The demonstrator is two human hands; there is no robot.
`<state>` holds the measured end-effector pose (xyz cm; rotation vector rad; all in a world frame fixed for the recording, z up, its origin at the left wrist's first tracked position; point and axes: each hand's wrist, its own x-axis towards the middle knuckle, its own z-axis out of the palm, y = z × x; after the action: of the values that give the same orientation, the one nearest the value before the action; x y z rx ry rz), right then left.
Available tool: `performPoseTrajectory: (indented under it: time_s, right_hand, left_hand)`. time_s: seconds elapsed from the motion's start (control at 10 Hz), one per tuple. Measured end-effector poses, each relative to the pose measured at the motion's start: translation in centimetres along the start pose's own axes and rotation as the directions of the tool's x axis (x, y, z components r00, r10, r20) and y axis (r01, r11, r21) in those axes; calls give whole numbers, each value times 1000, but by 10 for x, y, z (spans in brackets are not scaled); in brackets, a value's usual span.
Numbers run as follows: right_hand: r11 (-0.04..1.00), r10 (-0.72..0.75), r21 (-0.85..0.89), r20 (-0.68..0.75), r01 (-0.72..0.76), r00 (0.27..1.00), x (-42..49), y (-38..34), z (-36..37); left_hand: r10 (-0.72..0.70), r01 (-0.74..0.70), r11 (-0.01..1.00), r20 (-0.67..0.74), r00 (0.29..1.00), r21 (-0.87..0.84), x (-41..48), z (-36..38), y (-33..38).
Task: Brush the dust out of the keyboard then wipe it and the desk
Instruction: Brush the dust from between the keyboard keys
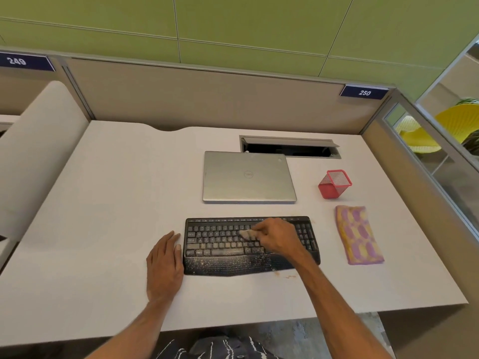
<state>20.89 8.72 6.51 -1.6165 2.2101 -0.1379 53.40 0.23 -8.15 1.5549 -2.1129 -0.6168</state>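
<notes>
While the flat, open left hand (165, 265) braces the keyboard (248, 246), the right hand (276, 238) grips a brush (246, 234) on its keys.

Both forearms bare, no sleeves, watch or rings visible; dark garment (215, 348) with thin white stripes at the lap.

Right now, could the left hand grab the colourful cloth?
Probably not easily. The left hand rests flat on the desk at the keyboard's left end, while the cloth lies past its right end. The right arm, busy brushing the keys, also crosses that path. The right hand is nearer.
</notes>
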Motion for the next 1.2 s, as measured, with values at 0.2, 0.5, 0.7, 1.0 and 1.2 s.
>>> performPoseTrajectory:
  time_s: [0.2,0.5,0.7,1.0,1.2]
  right_hand:
    - [987,161,23,-87,-160,983,-1,13,-2]
    - [984,180,18,-35,-180,983,0,4,-4]
    - [985,175,-5,58,-175,983,0,4,3]
    - [979,196,37,64,-198,979,0,14,1]
    - [965,223,136,15,-222,975,-1,17,-5]
  left_hand:
    - [1,-1,1000,-11,1000,0,-2,0,1]
    - [-3,3,1000,-6,1000,6,0,0,1]
    - [-3,3,1000,-7,1000,4,-1,-1,2]
    - [-1,1,1000,-2,1000,8,-1,-2,2]
    - [1,-1,1000,1,1000,9,-1,-2,3]
